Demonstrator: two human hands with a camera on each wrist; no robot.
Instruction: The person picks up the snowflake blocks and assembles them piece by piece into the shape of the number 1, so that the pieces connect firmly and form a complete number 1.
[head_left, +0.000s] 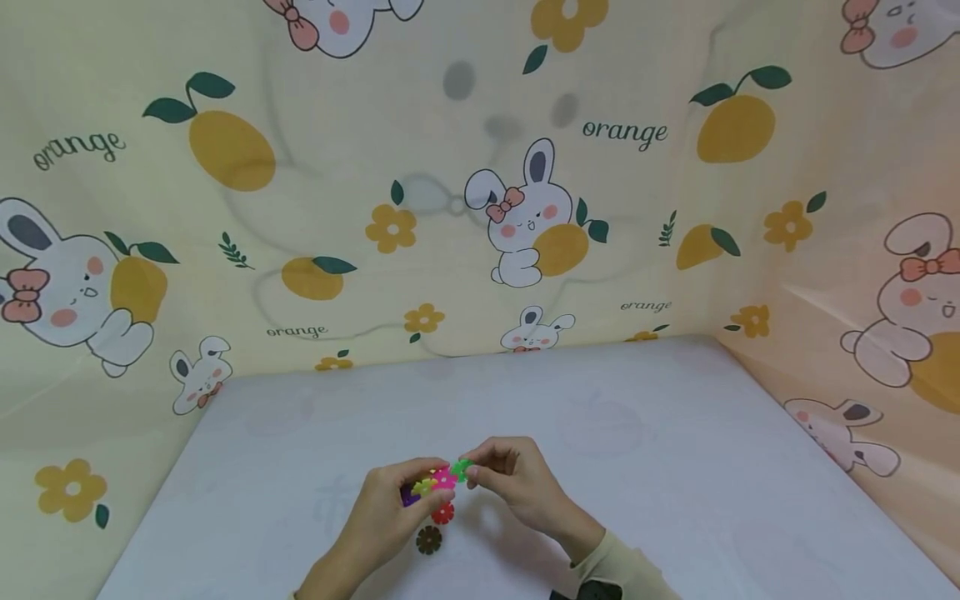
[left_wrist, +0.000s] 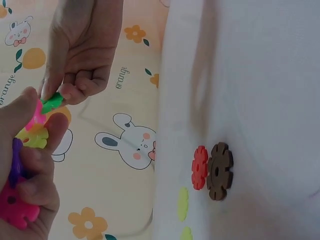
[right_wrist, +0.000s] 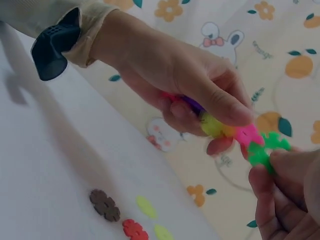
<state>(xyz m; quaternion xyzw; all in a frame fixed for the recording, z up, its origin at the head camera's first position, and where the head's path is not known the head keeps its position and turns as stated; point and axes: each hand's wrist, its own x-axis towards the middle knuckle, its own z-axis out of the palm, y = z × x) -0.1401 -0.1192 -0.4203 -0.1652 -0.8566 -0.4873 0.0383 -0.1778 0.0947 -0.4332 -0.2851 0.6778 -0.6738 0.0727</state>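
Observation:
My left hand (head_left: 386,504) grips a chain of joined flower-shaped plastic discs: a magenta disc (left_wrist: 19,207) low in the palm, a purple disc (left_wrist: 16,159), a yellow disc (left_wrist: 34,137) and a pink disc (head_left: 444,478). Thumb and fingers of my right hand (head_left: 521,483) pinch a green disc (right_wrist: 268,149), whose edge meets the pink one; whether their slots interlock I cannot tell. Below the hands, a red disc (head_left: 443,512) and a brown disc (head_left: 429,540) lie on the white table. The left fingers partly cover the chain.
Two yellow-green discs (right_wrist: 146,206) lie beside the red and brown ones in the wrist views. The white tabletop (head_left: 300,442) ends at a cloth backdrop (head_left: 450,275) printed with rabbits and oranges, which also rises at both sides.

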